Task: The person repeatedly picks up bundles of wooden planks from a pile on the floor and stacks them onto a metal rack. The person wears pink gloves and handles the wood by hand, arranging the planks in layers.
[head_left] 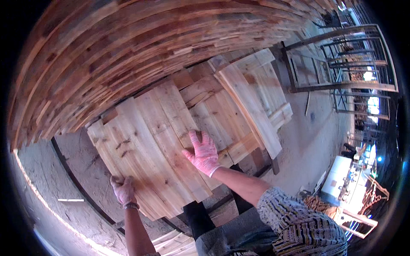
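Note:
Pale wooden boards (pixel 147 141) lie side by side as a flat layer in front of me. My left hand (pixel 124 190), in a light knitted glove, is closed at the left edge of the outermost board, some of its fingers hidden. Across the boards, my right hand (pixel 203 154) lies palm down in a pink-and-white glove, thumb and fingers spread. To its right, a few loose boards (pixel 247 102) rest crosswise and stacked on lower ones.
A tall stack of planks (pixel 128 51) rises along the far side. Dark metal bars (pixel 72 179) run under the boards and along the floor at left. At right stand a metal frame (pixel 341 88) and a white-topped machine or table (pixel 336 176) near wood scraps.

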